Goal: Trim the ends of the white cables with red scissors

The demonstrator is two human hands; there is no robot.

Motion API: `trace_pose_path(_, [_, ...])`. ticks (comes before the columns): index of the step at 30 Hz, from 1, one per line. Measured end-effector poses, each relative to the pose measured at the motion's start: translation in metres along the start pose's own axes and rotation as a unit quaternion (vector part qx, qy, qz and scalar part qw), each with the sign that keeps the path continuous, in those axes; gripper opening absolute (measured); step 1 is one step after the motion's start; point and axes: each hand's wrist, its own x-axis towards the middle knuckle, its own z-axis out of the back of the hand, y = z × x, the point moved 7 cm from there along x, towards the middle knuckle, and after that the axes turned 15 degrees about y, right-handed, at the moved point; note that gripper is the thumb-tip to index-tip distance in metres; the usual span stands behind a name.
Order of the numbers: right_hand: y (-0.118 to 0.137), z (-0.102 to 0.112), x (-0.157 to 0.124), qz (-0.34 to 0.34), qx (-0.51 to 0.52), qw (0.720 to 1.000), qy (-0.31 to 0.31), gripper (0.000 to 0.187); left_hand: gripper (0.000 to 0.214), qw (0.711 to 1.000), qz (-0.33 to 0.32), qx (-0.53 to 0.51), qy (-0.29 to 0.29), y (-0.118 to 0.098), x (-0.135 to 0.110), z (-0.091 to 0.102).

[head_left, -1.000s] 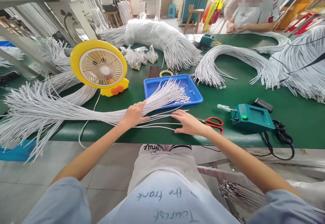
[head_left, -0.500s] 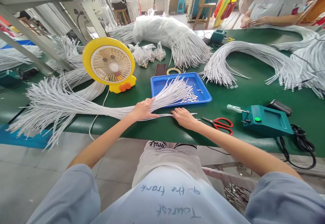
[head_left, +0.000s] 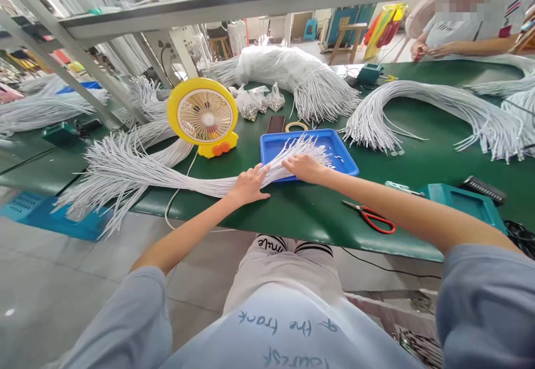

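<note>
A long bundle of thin white cables (head_left: pixel 209 185) lies across the table, its right-hand ends fanned over a blue tray (head_left: pixel 353 169). My left hand (head_left: pixel 249 185) is over the bundle just left of the tray, fingers around the cables and thumb stuck out to the right. Further along, my right hand (head_left: pixel 306 168) is closed at the fanned cables above the tray's front edge. Its fingertips are partly hidden among the strands. Small pale pieces lie in the tray. Red-handled scissors (head_left: pixel 376 219) rest on the table below my right forearm.
A yellow fan (head_left: pixel 204 115) stands behind the bundle. Bags of small metal parts (head_left: pixel 251 104), a tape roll (head_left: pixel 296 126) and more cable bundles (head_left: pixel 376 118) lie further back. At right is a teal device (head_left: pixel 463 204). Another person (head_left: pixel 455 32) sits across the table.
My right hand has moved up from a few separate strands in front of the tray to the fanned cables over it. My left hand stays on the bundle. The view has shifted.
</note>
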Motion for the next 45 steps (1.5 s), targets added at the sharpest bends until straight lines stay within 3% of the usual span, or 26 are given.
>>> trace_pose_path(4, [-0.014, 0.022, 0.028, 0.049, 0.002, 0.998, -0.044, 0.035, 0.079, 0.999, 0.047, -0.005, 0.012, 0.004, 0.013, 0.0])
trace_pose_path(7, [-0.024, 0.019, 0.023, 0.034, 0.028, 0.994, -0.096, 0.035, 0.062, 0.998, 0.049, -0.008, 0.038, 0.009, 0.021, -0.001])
trace_pose_path(10, [-0.039, 0.0, -0.011, -0.049, 0.074, 0.981, -0.174, 0.039, 0.045, 0.998, 0.039, -0.01, 0.057, 0.014, 0.025, 0.0])
trace_pose_path(14, [-0.054, -0.05, -0.062, -0.181, 0.142, 0.947, -0.223, 0.034, 0.041, 0.998, 0.021, -0.015, 0.064, 0.016, 0.029, 0.002])
trace_pose_path(19, [-0.044, -0.096, -0.063, -0.183, 0.191, 0.943, -0.201, 0.033, 0.04, 0.999, 0.014, -0.017, 0.046, 0.02, 0.042, 0.009])
trace_pose_path(24, [-0.036, -0.098, -0.064, -0.188, 0.226, 0.933, -0.208, 0.033, 0.041, 0.999, 0.011, -0.034, 0.027, 0.032, 0.061, 0.017])
trace_pose_path(27, [-0.042, -0.094, -0.1, -0.217, 0.239, 0.918, -0.231, 0.032, 0.052, 0.998, -0.034, -0.046, 0.018, 0.034, 0.062, 0.021])
trace_pose_path(30, [-0.055, -0.103, -0.157, -0.276, 0.257, 0.895, -0.241, 0.027, 0.074, 0.996, -0.071, -0.042, -0.02, 0.025, 0.049, 0.023])
trace_pose_path(33, [-0.067, -0.126, -0.207, -0.32, 0.282, 0.877, -0.222, 0.034, 0.06, 0.992, -0.075, -0.035, -0.091, 0.008, 0.026, 0.013])
trace_pose_path(36, [-0.072, -0.151, -0.227, -0.304, 0.325, 0.874, -0.197, 0.039, 0.052, 0.99, -0.07, -0.024, -0.12, 0.0, 0.009, -0.01])
trace_pose_path(39, [-0.074, -0.167, -0.227, -0.271, 0.361, 0.874, -0.182, 0.043, 0.062, 0.992, -0.015, -0.017, -0.126, 0.025, 0.001, -0.023])
trace_pose_path(42, [-0.081, -0.172, -0.22, -0.245, 0.391, 0.872, -0.163, 0.044, 0.077, 0.991, 0.045, -0.016, -0.121, 0.064, -0.001, -0.019])
trace_pose_path(45, [-0.091, -0.168, -0.214, -0.218, 0.429, 0.865, -0.144, 0.041, 0.075, 0.992, 0.062, -0.02, -0.105, 0.082, 0.002, -0.012])
